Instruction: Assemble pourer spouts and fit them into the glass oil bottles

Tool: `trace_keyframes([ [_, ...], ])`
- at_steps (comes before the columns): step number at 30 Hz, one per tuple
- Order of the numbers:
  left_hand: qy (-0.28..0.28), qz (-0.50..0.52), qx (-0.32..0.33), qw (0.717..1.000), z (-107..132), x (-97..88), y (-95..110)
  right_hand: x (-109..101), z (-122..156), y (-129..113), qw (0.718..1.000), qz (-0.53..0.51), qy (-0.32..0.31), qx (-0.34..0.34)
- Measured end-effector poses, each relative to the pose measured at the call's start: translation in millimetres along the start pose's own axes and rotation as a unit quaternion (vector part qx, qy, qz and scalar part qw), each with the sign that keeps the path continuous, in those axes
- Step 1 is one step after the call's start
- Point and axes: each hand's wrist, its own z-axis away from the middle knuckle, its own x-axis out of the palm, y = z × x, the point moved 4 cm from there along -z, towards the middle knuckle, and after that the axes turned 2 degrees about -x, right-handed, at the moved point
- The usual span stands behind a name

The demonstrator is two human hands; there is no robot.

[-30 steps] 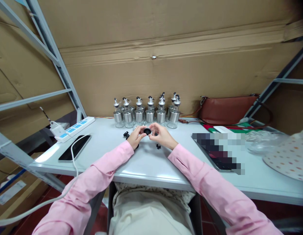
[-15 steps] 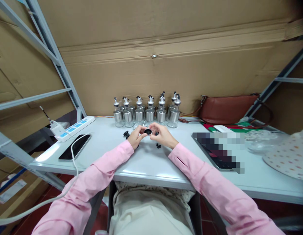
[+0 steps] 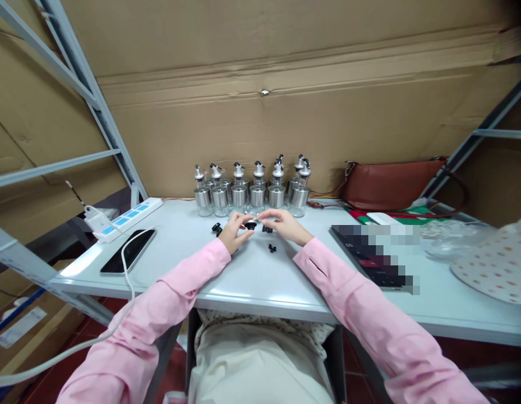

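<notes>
My left hand (image 3: pixel 235 233) grips a small round black bottle stopper (image 3: pixel 250 225) from its left side, between thumb and fingers. My right hand (image 3: pixel 285 224) is at the stopper's upper right, its thumb and fingertips closed on the small pale top part. Small black parts (image 3: pixel 267 229) lie under my right hand, partly covered by it. Two little black pieces (image 3: pixel 272 248) rest nearer to me. Left of my left hand lies another black part (image 3: pixel 217 229). Behind the hands stand several glass and steel oil bottles (image 3: pixel 257 196) with silver pourers.
A power strip (image 3: pixel 132 217) and a phone (image 3: pixel 129 252) with a white cable lie at left. At right are a dark tablet-like device (image 3: pixel 365 255), partly pixelated, a brown bag (image 3: pixel 395 185), clear plastic (image 3: pixel 453 247) and a dotted cloth (image 3: pixel 496 269). Cardboard (image 3: pixel 260 129) stands behind.
The stopper has turned from its dark round underside facing me to a side-on position. My right hand has shifted from its right side to its top, uncovering more small black pieces.
</notes>
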Motion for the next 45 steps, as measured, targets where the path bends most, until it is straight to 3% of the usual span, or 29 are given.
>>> trace_keyframes([
  [3,0.038,-0.021,0.011,0.999,-2,-5.9,4,-21,-1,14,0.982,0.160,0.092,0.033],
  [6,0.053,-0.057,0.018,0.997,-2,-7.9,4,-26,1,33,0.960,0.246,0.098,0.094],
  [10,0.026,-0.092,0.022,0.995,-1,-4.2,4,-18,0,49,0.959,0.234,0.090,0.133],
  [15,-0.004,-0.129,0.043,0.991,1,0.0,10,-17,-3,45,0.963,0.213,0.116,0.120],
  [17,0.003,-0.111,0.035,0.993,1,-0.4,9,-19,-3,36,0.968,0.182,0.136,0.106],
  [20,0.007,-0.074,0.008,0.997,2,0.1,3,-11,-3,17,0.992,0.015,0.109,0.069],
  [24,-0.007,-0.034,0.007,0.999,3,3.2,0,3,-1,-8,0.988,-0.134,0.077,0.024],
  [31,-0.039,-0.040,0.025,0.998,5,5.5,6,12,6,-21,0.979,-0.179,0.080,0.046],
  [45,-0.020,-0.084,0.054,0.995,3,3.9,7,14,8,-20,0.969,-0.236,0.046,0.058],
])
